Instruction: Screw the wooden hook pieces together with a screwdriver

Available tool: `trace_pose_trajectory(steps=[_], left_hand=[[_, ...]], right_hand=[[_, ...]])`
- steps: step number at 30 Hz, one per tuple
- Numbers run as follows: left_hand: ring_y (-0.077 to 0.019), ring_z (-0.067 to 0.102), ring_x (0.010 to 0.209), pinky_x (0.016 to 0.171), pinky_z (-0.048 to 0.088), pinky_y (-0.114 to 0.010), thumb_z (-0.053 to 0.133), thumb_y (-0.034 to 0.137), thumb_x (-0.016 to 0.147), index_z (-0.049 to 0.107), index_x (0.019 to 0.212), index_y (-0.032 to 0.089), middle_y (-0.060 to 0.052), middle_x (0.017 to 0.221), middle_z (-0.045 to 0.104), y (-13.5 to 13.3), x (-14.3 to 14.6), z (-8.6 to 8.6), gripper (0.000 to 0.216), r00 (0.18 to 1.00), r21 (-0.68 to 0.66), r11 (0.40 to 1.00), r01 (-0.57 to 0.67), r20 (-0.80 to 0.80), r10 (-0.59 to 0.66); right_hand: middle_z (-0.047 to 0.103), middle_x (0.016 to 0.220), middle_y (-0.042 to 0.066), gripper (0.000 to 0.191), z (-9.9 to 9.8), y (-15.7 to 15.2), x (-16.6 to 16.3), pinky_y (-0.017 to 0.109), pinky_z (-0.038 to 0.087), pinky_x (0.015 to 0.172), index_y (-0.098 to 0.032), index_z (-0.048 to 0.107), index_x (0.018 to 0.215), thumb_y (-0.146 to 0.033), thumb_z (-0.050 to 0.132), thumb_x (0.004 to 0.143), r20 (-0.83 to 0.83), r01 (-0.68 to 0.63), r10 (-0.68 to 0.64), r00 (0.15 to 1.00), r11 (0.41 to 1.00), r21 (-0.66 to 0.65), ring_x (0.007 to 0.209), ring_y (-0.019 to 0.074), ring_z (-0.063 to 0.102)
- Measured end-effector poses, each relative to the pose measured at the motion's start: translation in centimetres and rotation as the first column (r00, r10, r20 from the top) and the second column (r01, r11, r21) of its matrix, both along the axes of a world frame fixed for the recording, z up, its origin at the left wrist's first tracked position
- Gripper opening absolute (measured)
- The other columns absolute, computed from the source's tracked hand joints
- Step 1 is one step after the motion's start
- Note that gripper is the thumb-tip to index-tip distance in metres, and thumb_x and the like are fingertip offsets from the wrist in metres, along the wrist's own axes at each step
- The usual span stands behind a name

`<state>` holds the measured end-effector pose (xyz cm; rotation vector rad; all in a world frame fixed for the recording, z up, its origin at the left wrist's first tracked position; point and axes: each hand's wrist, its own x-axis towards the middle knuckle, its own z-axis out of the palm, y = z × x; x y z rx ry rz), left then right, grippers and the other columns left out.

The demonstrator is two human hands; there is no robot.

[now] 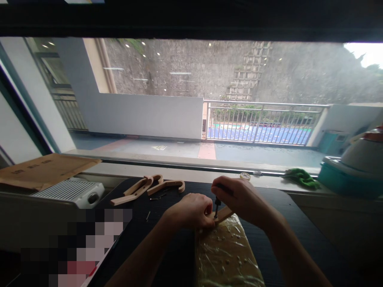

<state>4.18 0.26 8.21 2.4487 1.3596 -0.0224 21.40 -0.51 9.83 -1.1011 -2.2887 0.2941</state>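
My right hand (241, 196) is wrapped around the handle of a screwdriver (218, 202), its shaft pointing straight down. The tip meets a pale wooden piece (225, 215) lying on the far end of a box wrapped in clear tape (229, 253). Beside the tip, my left hand (193, 209) pinches the near end of the same piece; its fingertips partly cover it. Several hook-shaped wooden pieces (137, 191) lie to the left on the dark table, one of them (167, 186) a little apart. Loose screws (148, 216) are scattered near them.
The black table (170, 255) stands against a window sill. On the sill are a roll of tape (245, 176), a green cloth (302, 178) and a teal box (336, 177). Brown cardboard (48, 169) rests over a white heater (72, 191) at left.
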Motion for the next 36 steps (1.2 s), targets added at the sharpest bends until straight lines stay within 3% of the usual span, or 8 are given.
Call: trace_pose_trajectory(steps=[4, 7, 13, 21, 26, 31, 36], left_hand=[[-0.0143, 0.053, 0.061, 0.055, 0.035, -0.024, 0.062, 0.033, 0.070, 0.058, 0.067, 0.019, 0.001, 0.067, 0.060, 0.0, 0.0, 0.0, 0.014, 1.000, 0.003, 1.000, -0.003, -0.002, 0.003], [-0.0140, 0.053, 0.060, 0.054, 0.035, -0.024, 0.062, 0.034, 0.071, 0.057, 0.067, 0.019, 0.001, 0.067, 0.059, -0.1, 0.0, 0.0, 0.016, 1.000, 0.006, 1.000, 0.000, 0.000, 0.000], [-0.0145, 0.055, 0.063, 0.054, 0.035, -0.023, 0.062, 0.032, 0.070, 0.058, 0.068, 0.019, 0.001, 0.068, 0.060, 0.0, 0.0, -0.1, 0.014, 1.000, 0.014, 1.000, 0.003, 0.008, -0.003], [-0.0140, 0.054, 0.064, 0.054, 0.034, -0.022, 0.063, 0.034, 0.070, 0.060, 0.070, 0.020, 0.002, 0.068, 0.061, 0.1, -0.1, -0.4, 0.014, 1.000, 0.022, 1.000, 0.007, 0.022, -0.008], [-0.0141, 0.054, 0.063, 0.053, 0.034, -0.022, 0.063, 0.035, 0.070, 0.059, 0.070, 0.020, 0.001, 0.069, 0.061, 0.2, -0.1, -0.6, 0.016, 1.000, 0.021, 1.000, 0.003, 0.024, -0.003], [-0.0137, 0.054, 0.062, 0.052, 0.033, -0.022, 0.061, 0.032, 0.070, 0.059, 0.069, 0.019, 0.002, 0.067, 0.060, 0.0, 0.0, -0.3, 0.013, 1.000, 0.016, 1.000, 0.000, 0.019, 0.000], [-0.0133, 0.054, 0.063, 0.053, 0.033, -0.021, 0.062, 0.032, 0.070, 0.059, 0.069, 0.019, 0.002, 0.067, 0.059, 0.0, -0.1, -0.3, 0.013, 1.000, 0.017, 1.000, 0.002, 0.018, -0.002]], right_hand=[[0.060, 0.069, -0.004, 0.019, 0.6, -0.7, -0.1, 0.021, 0.032, 0.056, -0.024, 0.064, 0.093, -0.020, 0.047, 0.087, -0.010, -0.079, 0.078, 0.997, 0.995, -0.061, 0.059, 0.0090, 0.047], [0.061, 0.071, -0.004, 0.019, 0.7, -0.8, 0.1, 0.021, 0.033, 0.056, -0.022, 0.064, 0.094, -0.022, 0.046, 0.088, -0.027, -0.099, 0.097, 0.995, 0.991, -0.091, 0.060, 0.0092, 0.049], [0.054, 0.061, -0.004, 0.026, 0.0, 0.1, 0.1, 0.022, 0.029, 0.051, -0.020, 0.064, 0.085, -0.038, 0.046, 0.092, -0.039, -0.037, 0.035, 0.999, 0.998, -0.049, 0.054, 0.0090, 0.043], [0.060, 0.071, -0.004, 0.018, -0.5, 0.6, 0.0, 0.023, 0.033, 0.058, -0.024, 0.060, 0.096, -0.033, 0.045, 0.092, -0.057, -0.001, 0.001, 0.998, 1.000, -0.002, 0.062, 0.0106, 0.050], [0.057, 0.066, -0.005, 0.018, -0.4, 0.4, -0.1, 0.023, 0.030, 0.054, -0.025, 0.060, 0.089, -0.036, 0.047, 0.092, -0.036, -0.018, 0.018, 0.999, 1.000, -0.004, 0.057, 0.0096, 0.046], [0.057, 0.060, -0.005, 0.026, -0.7, 0.6, 0.0, 0.023, 0.027, 0.051, -0.023, 0.060, 0.080, -0.046, 0.049, 0.089, -0.023, 0.069, -0.069, 0.997, 0.997, 0.015, 0.052, 0.0096, 0.043], [0.057, 0.060, -0.005, 0.021, -0.9, 0.9, -0.2, 0.024, 0.029, 0.054, -0.023, 0.059, 0.084, -0.038, 0.047, 0.091, 0.003, 0.107, -0.108, 0.994, 0.992, 0.068, 0.053, 0.0096, 0.044]])
